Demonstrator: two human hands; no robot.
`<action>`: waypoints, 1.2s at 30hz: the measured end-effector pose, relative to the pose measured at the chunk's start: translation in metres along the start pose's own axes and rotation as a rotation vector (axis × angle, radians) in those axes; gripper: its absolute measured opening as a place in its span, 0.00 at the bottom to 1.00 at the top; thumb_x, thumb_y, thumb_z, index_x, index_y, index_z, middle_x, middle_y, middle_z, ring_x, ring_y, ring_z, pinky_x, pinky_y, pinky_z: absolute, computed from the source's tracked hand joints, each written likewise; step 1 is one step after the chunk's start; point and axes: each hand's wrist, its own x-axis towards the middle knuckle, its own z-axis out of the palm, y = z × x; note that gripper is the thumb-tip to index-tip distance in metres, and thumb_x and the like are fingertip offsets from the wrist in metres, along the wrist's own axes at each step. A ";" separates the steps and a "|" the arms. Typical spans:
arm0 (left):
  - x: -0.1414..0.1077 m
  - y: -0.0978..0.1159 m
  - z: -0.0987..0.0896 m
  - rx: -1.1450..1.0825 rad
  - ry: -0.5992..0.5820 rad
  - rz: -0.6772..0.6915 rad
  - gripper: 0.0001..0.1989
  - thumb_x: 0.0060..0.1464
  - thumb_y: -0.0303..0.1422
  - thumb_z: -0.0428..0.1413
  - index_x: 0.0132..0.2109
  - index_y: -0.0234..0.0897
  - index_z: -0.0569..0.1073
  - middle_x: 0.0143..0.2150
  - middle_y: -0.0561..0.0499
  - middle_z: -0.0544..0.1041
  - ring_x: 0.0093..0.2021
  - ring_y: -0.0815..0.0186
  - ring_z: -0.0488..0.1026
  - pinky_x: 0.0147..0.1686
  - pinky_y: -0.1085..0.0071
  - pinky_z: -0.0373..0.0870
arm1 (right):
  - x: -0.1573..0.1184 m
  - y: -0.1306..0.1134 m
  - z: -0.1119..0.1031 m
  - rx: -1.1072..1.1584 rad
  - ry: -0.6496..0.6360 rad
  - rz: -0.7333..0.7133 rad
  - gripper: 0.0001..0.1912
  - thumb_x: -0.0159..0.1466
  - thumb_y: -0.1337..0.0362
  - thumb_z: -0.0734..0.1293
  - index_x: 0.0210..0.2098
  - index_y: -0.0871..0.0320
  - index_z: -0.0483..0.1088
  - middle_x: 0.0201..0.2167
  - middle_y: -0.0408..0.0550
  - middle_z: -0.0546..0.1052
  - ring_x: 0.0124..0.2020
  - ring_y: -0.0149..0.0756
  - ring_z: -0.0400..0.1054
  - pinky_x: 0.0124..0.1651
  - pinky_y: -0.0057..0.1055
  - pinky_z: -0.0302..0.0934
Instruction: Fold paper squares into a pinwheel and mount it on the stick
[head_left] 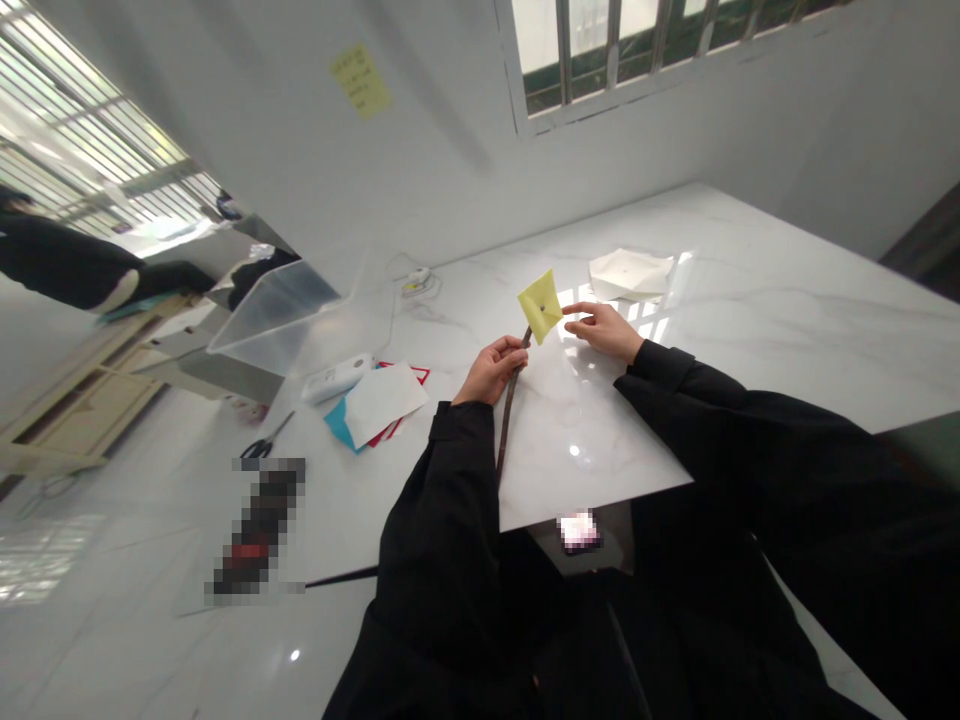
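Note:
My left hand is closed around a long dark brown stick, which runs down toward the table edge. At the stick's upper end sits a yellow paper square, folded toward its middle and pierced by a small dark pin at the centre. My right hand is beside the paper, its extended index fingertip at or almost at the right corner. Neither hand hides the paper's centre.
The white marble table carries a folded white paper, a white device, blue, red and white paper sheets, scissors, and a clear plastic box at its left edge. A pixelated object lies near the scissors.

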 end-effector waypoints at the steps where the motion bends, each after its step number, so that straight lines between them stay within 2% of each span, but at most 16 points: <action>1: 0.000 0.000 0.000 -0.001 0.002 -0.002 0.22 0.43 0.41 0.74 0.40 0.34 0.77 0.29 0.53 0.74 0.30 0.71 0.67 0.33 0.72 0.62 | 0.000 0.000 0.000 0.003 -0.005 0.000 0.25 0.60 0.58 0.74 0.54 0.64 0.76 0.20 0.40 0.71 0.24 0.31 0.60 0.32 0.30 0.58; 4: 0.001 -0.001 -0.001 -0.006 0.009 -0.001 0.22 0.43 0.41 0.74 0.40 0.34 0.77 0.29 0.53 0.74 0.29 0.71 0.67 0.33 0.72 0.62 | 0.000 0.000 0.000 0.010 -0.027 -0.002 0.25 0.61 0.57 0.73 0.54 0.64 0.76 0.20 0.39 0.70 0.23 0.30 0.59 0.31 0.28 0.55; 6: 0.001 -0.002 -0.001 -0.013 0.015 0.004 0.23 0.43 0.42 0.74 0.41 0.34 0.76 0.30 0.53 0.74 0.29 0.71 0.67 0.33 0.72 0.62 | 0.001 0.001 -0.001 -0.004 -0.048 0.003 0.21 0.65 0.52 0.71 0.45 0.65 0.80 0.18 0.40 0.67 0.22 0.29 0.57 0.30 0.29 0.53; 7: 0.001 -0.002 -0.001 -0.017 0.019 0.008 0.23 0.43 0.42 0.74 0.41 0.34 0.76 0.30 0.53 0.74 0.30 0.72 0.67 0.33 0.72 0.62 | 0.002 0.002 -0.001 -0.011 -0.059 0.010 0.23 0.67 0.48 0.69 0.38 0.65 0.80 0.17 0.40 0.65 0.21 0.28 0.56 0.29 0.29 0.51; 9: 0.001 -0.002 -0.001 -0.024 0.024 0.011 0.23 0.43 0.42 0.74 0.41 0.33 0.76 0.30 0.53 0.74 0.29 0.72 0.67 0.33 0.72 0.62 | 0.003 0.003 0.000 -0.017 -0.073 0.028 0.34 0.70 0.39 0.63 0.25 0.63 0.75 0.14 0.41 0.61 0.20 0.28 0.53 0.28 0.30 0.49; 11: 0.001 -0.002 0.000 -0.023 0.025 0.009 0.23 0.43 0.41 0.75 0.41 0.33 0.76 0.30 0.53 0.74 0.29 0.72 0.67 0.33 0.72 0.62 | 0.004 0.004 0.000 -0.006 -0.068 0.040 0.38 0.69 0.33 0.60 0.21 0.61 0.72 0.13 0.40 0.58 0.18 0.27 0.52 0.27 0.31 0.48; 14: 0.000 -0.001 0.000 -0.021 0.025 0.009 0.23 0.44 0.41 0.74 0.40 0.34 0.76 0.30 0.53 0.74 0.29 0.72 0.67 0.33 0.72 0.62 | 0.004 0.005 0.001 0.009 -0.061 0.034 0.39 0.67 0.30 0.61 0.24 0.61 0.73 0.14 0.39 0.58 0.18 0.27 0.50 0.27 0.30 0.46; 19: 0.000 0.000 0.001 -0.028 0.022 0.013 0.22 0.44 0.41 0.74 0.40 0.34 0.75 0.29 0.54 0.73 0.29 0.72 0.67 0.33 0.73 0.62 | 0.005 0.008 0.001 0.015 -0.069 0.003 0.37 0.67 0.32 0.62 0.31 0.63 0.76 0.16 0.38 0.59 0.18 0.26 0.50 0.26 0.29 0.46; 25: 0.000 0.000 0.001 -0.041 0.028 0.006 0.23 0.44 0.42 0.74 0.40 0.34 0.75 0.29 0.54 0.73 0.29 0.72 0.67 0.33 0.73 0.62 | 0.011 0.017 0.002 0.004 0.030 -0.004 0.30 0.69 0.40 0.66 0.48 0.63 0.77 0.21 0.40 0.68 0.19 0.27 0.55 0.26 0.27 0.50; 31: 0.001 -0.002 0.000 -0.044 0.032 0.007 0.23 0.43 0.41 0.75 0.40 0.34 0.74 0.29 0.54 0.74 0.29 0.73 0.67 0.33 0.73 0.63 | 0.009 0.016 0.004 0.052 0.041 0.013 0.34 0.69 0.43 0.68 0.63 0.64 0.71 0.22 0.41 0.70 0.23 0.31 0.64 0.27 0.27 0.54; 34: 0.001 -0.003 -0.001 -0.049 0.036 0.008 0.23 0.43 0.41 0.75 0.39 0.34 0.74 0.29 0.54 0.73 0.29 0.73 0.67 0.33 0.73 0.62 | 0.007 0.013 0.003 0.037 0.027 0.009 0.37 0.69 0.39 0.66 0.61 0.65 0.73 0.20 0.40 0.68 0.21 0.30 0.60 0.27 0.28 0.54; 36: 0.001 -0.003 -0.001 -0.050 0.034 0.010 0.23 0.43 0.41 0.75 0.39 0.34 0.74 0.29 0.54 0.73 0.29 0.73 0.67 0.33 0.73 0.62 | 0.007 0.011 0.002 -0.007 -0.031 0.005 0.38 0.69 0.34 0.62 0.48 0.66 0.80 0.17 0.40 0.65 0.19 0.29 0.56 0.27 0.29 0.52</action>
